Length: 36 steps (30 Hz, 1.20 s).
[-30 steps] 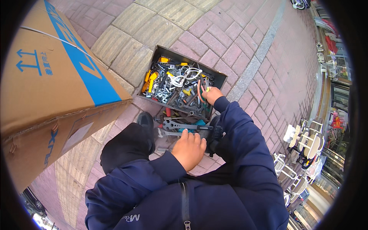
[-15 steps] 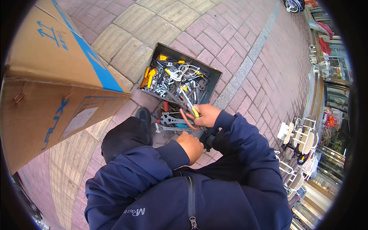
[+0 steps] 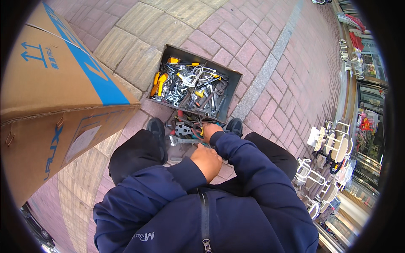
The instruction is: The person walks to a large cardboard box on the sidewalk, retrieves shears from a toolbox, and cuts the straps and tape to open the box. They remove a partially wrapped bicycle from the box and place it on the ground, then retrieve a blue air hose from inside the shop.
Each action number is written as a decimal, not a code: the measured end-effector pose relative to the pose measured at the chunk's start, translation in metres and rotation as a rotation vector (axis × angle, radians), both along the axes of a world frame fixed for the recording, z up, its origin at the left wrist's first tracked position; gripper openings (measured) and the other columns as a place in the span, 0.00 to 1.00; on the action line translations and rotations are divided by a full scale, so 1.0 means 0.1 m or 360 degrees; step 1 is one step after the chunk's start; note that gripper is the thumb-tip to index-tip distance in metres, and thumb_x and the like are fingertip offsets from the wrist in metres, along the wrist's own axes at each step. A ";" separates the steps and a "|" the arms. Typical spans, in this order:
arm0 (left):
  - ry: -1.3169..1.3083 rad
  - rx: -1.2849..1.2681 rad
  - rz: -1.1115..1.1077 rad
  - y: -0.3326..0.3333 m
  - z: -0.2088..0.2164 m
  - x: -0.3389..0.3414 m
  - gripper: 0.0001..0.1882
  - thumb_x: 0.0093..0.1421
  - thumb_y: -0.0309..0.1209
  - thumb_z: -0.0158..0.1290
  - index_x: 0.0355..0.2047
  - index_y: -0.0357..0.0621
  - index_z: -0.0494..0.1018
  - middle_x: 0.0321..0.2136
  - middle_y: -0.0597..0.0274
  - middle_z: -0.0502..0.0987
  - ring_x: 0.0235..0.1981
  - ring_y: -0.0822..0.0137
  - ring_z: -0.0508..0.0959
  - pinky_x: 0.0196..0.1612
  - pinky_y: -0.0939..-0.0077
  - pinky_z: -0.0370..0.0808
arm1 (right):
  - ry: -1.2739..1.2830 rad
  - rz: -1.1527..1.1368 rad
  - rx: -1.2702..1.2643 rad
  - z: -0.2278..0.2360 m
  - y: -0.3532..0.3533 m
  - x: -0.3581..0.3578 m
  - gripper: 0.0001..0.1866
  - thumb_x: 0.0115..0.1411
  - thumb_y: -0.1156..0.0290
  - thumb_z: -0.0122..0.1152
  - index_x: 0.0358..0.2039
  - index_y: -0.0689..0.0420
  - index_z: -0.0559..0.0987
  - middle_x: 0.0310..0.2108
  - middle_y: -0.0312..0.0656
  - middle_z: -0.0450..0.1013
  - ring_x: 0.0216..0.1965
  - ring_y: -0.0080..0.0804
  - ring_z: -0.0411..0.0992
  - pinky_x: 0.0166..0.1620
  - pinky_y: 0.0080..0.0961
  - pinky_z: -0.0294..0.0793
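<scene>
Between my feet is a low section of tools in front of a dark metal toolbox (image 3: 231, 95). My right hand (image 3: 211, 131) is down at these tools, its fingers closed on pliers (image 3: 195, 132) with reddish handles; a bit of yellow shows by the fingertips. Closer to me, my left hand (image 3: 207, 162) is closed in a fist; whatever it holds is hidden. Just beyond its knuckles lies a large silver adjustable wrench (image 3: 180, 140). A flat grey multi-hole spanner (image 3: 182, 130) lies farther off, beside a red handle (image 3: 180, 114).
The toolbox is heaped with loose metal parts, yellow-handled tools (image 3: 161, 83) and a coiled white cable (image 3: 204, 75). A tall cardboard box (image 3: 71, 114) stands close on my left. White-framed seats (image 3: 337, 145) line the shopfront at right. Brick paving (image 3: 270, 80) surrounds the toolbox.
My right hand has moved left and down into the tools, lowering the red-handled pliers and a yellow-handled tool it held raised. My left hand has stayed closed in nearly the same place.
</scene>
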State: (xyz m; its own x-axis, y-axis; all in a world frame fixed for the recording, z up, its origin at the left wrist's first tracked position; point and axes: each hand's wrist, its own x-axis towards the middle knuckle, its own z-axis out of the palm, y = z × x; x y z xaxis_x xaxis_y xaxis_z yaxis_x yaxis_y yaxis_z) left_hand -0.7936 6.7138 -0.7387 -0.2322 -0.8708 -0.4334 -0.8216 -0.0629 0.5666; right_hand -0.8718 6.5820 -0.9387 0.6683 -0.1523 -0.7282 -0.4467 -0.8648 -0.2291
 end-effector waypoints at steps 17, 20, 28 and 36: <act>-0.0037 0.0041 -0.0051 0.01 -0.04 -0.08 0.18 0.51 0.33 0.56 0.42 0.40 0.73 0.38 0.51 0.76 0.40 0.55 0.78 0.43 0.61 0.67 | -0.0718 -0.0128 0.0310 0.59 -0.43 0.43 0.15 0.53 0.63 0.63 0.39 0.57 0.78 0.33 0.52 0.76 0.37 0.51 0.75 0.42 0.42 0.74; -0.0093 -0.0043 -0.0014 0.03 -0.06 -0.10 0.17 0.50 0.33 0.56 0.41 0.40 0.73 0.37 0.52 0.76 0.39 0.56 0.78 0.42 0.61 0.67 | -0.0653 0.0118 0.0507 0.55 -0.29 0.38 0.14 0.52 0.62 0.63 0.36 0.57 0.79 0.31 0.49 0.75 0.38 0.48 0.75 0.41 0.38 0.74; -0.0185 -0.0258 0.0099 0.09 -0.10 -0.15 0.14 0.52 0.32 0.53 0.39 0.39 0.73 0.32 0.56 0.74 0.33 0.58 0.76 0.41 0.61 0.67 | -0.0176 0.0234 0.1169 0.41 -0.59 0.58 0.17 0.55 0.56 0.62 0.34 0.58 0.83 0.29 0.49 0.78 0.32 0.45 0.76 0.40 0.36 0.74; -0.0227 -0.0231 0.0086 0.10 -0.13 -0.14 0.17 0.55 0.32 0.49 0.44 0.39 0.74 0.39 0.51 0.76 0.36 0.57 0.76 0.46 0.60 0.68 | -0.0427 -0.0427 0.0036 -0.37 -1.05 0.82 0.12 0.57 0.65 0.57 0.37 0.58 0.80 0.34 0.53 0.77 0.38 0.51 0.75 0.44 0.42 0.74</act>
